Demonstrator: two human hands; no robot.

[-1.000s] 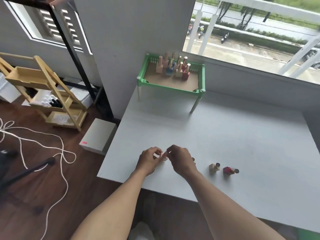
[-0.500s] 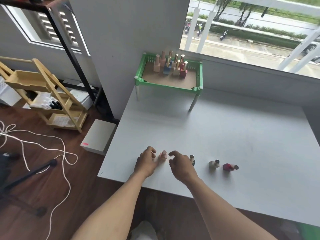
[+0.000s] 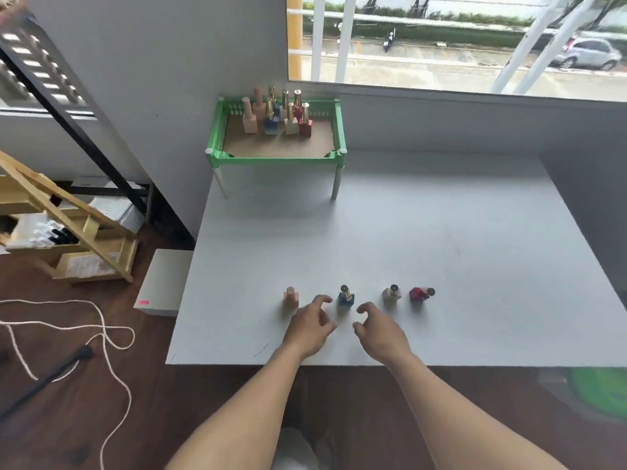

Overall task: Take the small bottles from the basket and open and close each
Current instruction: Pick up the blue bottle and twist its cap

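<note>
So there's a white table (image 3: 424,239) pushed into the corner by the window, and four little bottles are lined up in a row near the front edge. Left to right: a pink bottle (image 3: 291,297) with a matching pink cap, a blue bottle (image 3: 345,296) with a gold cap, a beige bottle (image 3: 392,294) with a gold cap, and a red bottle (image 3: 420,293) that leans a bit to the right. All four have their caps on as far as I can see.

Both hands are empty. The left hand (image 3: 310,325) sits low over the table between the pink and blue bottles, fingers loosely curled and apart, not gripping anything, with the fingertips just beside the blue one. The right hand (image 3: 380,329) is on the other side of that blue bottle, fingers also curled and spread, thumb and forefinger forming an open C shape. Neither touches it from what I can tell.

Back in the far left corner of the table there's a green basket (image 3: 274,157) raised on short white legs, brown floor inside. More bottles (image 3: 276,113) stand bunched toward its back wall, pink, blue, beige and red ones, mostly gold tall caps. The exact count is hard to make out.
</note>
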